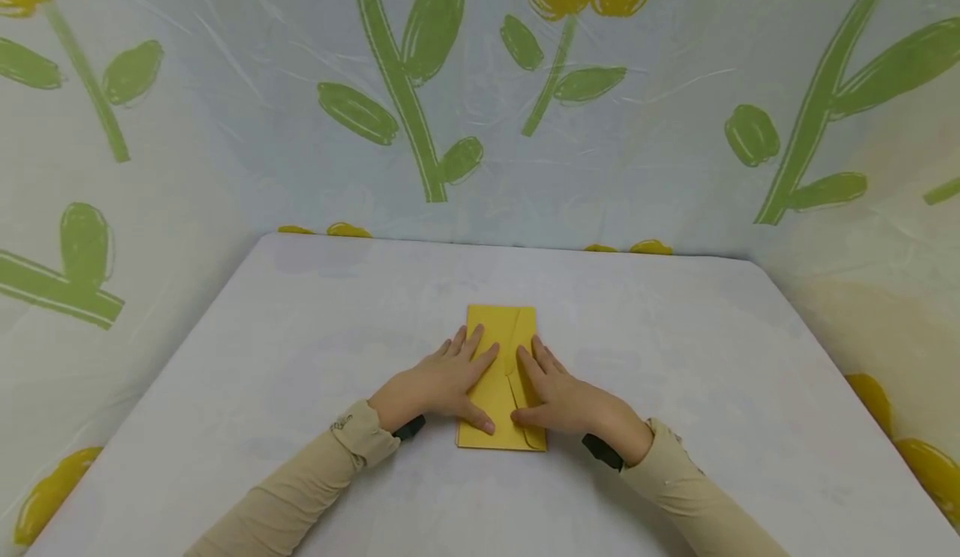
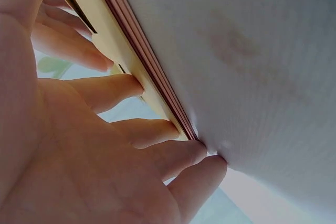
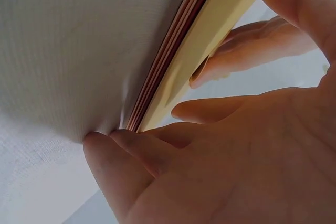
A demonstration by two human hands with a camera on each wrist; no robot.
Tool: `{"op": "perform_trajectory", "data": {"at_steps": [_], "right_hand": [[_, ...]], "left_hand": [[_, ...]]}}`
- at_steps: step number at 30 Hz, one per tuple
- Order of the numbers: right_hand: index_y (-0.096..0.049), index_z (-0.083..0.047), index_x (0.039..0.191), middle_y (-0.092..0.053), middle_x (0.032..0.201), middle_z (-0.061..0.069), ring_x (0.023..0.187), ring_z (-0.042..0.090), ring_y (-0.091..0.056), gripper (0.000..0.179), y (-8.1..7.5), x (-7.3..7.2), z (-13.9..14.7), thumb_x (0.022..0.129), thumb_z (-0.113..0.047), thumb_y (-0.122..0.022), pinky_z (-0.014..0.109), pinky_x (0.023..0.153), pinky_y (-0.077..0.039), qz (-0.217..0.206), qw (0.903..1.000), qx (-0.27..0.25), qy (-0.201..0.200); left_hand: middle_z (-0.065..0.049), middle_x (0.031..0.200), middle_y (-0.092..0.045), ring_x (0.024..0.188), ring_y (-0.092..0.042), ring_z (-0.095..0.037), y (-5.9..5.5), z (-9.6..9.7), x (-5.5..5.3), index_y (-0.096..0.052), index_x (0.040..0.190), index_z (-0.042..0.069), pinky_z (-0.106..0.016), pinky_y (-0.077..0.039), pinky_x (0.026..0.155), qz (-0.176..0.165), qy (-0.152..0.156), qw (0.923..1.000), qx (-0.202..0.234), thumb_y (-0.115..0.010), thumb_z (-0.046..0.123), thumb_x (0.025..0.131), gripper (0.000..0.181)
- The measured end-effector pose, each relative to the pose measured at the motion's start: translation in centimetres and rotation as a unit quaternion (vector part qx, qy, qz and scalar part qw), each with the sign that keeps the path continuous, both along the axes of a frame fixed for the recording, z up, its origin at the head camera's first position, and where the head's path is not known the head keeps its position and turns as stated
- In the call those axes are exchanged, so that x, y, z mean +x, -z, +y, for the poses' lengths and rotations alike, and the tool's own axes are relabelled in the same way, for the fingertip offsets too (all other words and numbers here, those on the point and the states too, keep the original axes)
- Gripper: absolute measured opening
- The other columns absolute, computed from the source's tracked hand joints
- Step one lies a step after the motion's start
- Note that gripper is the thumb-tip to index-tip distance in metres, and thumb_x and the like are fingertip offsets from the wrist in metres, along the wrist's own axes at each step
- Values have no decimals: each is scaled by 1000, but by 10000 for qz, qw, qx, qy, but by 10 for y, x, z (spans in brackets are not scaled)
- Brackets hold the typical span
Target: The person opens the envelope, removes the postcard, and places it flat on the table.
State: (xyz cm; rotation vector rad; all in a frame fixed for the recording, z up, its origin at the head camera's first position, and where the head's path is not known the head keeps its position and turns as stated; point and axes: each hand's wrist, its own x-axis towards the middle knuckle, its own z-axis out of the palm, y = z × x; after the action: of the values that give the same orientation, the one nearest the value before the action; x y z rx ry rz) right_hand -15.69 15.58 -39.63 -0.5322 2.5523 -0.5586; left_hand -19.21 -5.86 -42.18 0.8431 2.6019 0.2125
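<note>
A stack of yellow envelopes (image 1: pixel 491 386) lies upright-lengthwise on the table, its top one flap side up. Reddish layered edges (image 2: pixel 152 59) of the stack show in both wrist views. My left hand (image 1: pixel 447 380) rests on the stack's left side, fingers spread, with thumb and index on the top envelope. From the right, my right hand (image 1: pixel 562 397) lies over the other long side, thumb and index on the paper near the flap. In each wrist view the outer fingertips touch the table beside the edges. The palms stand off the paper.
The stack lies on a pale cloth-covered table (image 1: pixel 337 315). Behind it and at both sides hang pale sheets (image 1: pixel 262 107) printed with green stems and yellow flowers. Beige sleeves (image 1: pixel 300 490) cover my forearms, and dark bands show at both wrists.
</note>
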Motion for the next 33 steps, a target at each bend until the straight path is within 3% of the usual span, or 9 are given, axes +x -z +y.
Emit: {"op": "perform_trajectory", "data": {"at_steps": [33], "right_hand": [[-6,-6,159,7,164,19,150,38,-1,87,-4,2,1,99,-34,-61,57,115,-22,-204,9998,-81,-29]], "left_hand": [[-17,164,8,150,7,-38,-4,0,3,-14,161,16,-51,-12,119,-86,-37,9999,-45,-68,72,74,117]]}}
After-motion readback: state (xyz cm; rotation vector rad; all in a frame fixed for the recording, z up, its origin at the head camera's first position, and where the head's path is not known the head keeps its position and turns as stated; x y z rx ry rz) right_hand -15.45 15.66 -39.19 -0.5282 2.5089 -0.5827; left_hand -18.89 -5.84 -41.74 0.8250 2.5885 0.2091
